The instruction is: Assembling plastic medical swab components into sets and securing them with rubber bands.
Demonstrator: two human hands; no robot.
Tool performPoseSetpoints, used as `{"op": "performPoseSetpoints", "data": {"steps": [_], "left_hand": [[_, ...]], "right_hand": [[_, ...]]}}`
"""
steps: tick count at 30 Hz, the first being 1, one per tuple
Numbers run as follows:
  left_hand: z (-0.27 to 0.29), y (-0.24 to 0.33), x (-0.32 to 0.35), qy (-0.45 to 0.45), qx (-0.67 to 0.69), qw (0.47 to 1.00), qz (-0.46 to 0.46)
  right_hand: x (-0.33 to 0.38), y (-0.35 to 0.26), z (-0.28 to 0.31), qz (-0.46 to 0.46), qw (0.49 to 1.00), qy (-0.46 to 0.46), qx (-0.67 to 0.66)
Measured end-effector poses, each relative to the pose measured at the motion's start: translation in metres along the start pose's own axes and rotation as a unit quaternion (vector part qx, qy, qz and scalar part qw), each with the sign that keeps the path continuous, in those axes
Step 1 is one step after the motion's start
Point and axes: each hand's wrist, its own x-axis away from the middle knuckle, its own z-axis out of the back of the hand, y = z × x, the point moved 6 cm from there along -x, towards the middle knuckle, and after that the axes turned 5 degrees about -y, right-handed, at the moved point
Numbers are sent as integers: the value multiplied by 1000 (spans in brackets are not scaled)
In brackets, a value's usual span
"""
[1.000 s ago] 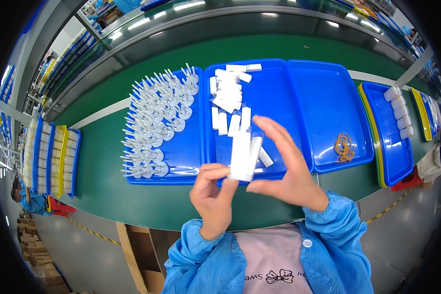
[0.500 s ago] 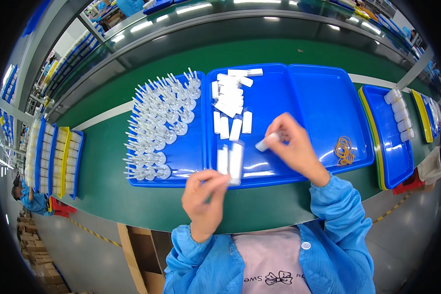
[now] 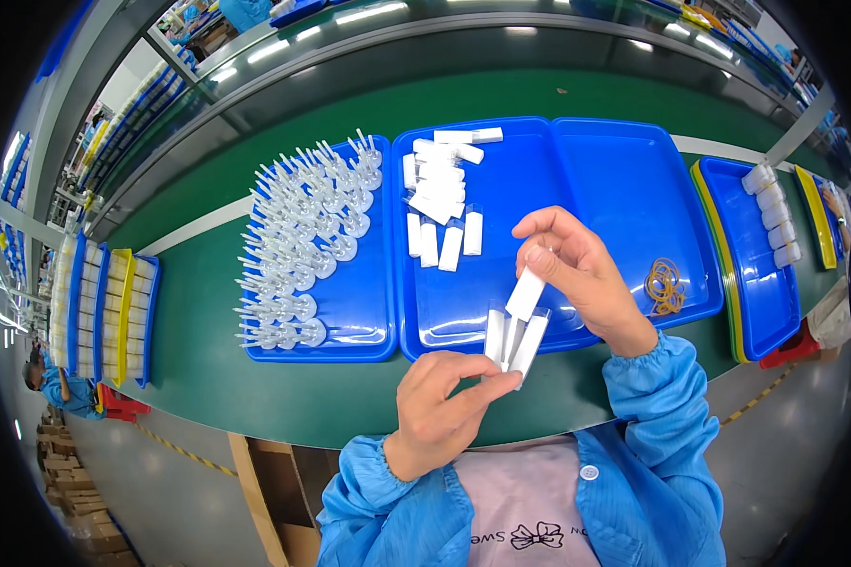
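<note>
My left hand [image 3: 449,406] is closed at the near edge of the middle tray, pinching the lower ends of white tubes [image 3: 531,342] with clear ends. They fan apart, upper ends pointing away from me. My right hand [image 3: 586,279] grips another white tube [image 3: 525,295] between thumb and fingers, just above the fanned ones. A thin white stem [image 3: 512,342] shows between the fanned tubes; I cannot tell what it belongs to. More white tubes [image 3: 438,180] lie in a pile in the middle blue tray [image 3: 525,189], several side by side nearest me.
On the left, a blue tray [image 3: 373,283] holds rows of clear domed pieces with thin stems [image 3: 303,227]. Rubber bands [image 3: 665,286] lie in the right-hand blue tray [image 3: 633,189]. Stacked trays [image 3: 752,293] with white rolls stand farther right. A cardboard box [image 3: 274,491] is below the table.
My left hand has moved right with its tubes, which now fan apart. The right hand has tilted its white tube upright and brought it over them. The hands are closer together.
</note>
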Motion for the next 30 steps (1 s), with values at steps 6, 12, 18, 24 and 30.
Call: {"op": "performPoseSetpoints", "data": {"steps": [6,12,18,24,30], "left_hand": [[-1,6,-1,-35,-22,999,21],[1,10,2,-48,-18,997,56],[6,28,5,-28,-39,998,35],[3,26,14,2,-79,996,36],[2,0,19,57,-44,993,89]], "right_hand": [[0,2,-4,-30,999,-35,5],[6,5,-15,-29,995,-77,55],[20,13,-21,-75,995,-59,-17],[37,0,-41,-24,995,-89,45],[42,-15,-41,-3,989,-63,137]]}}
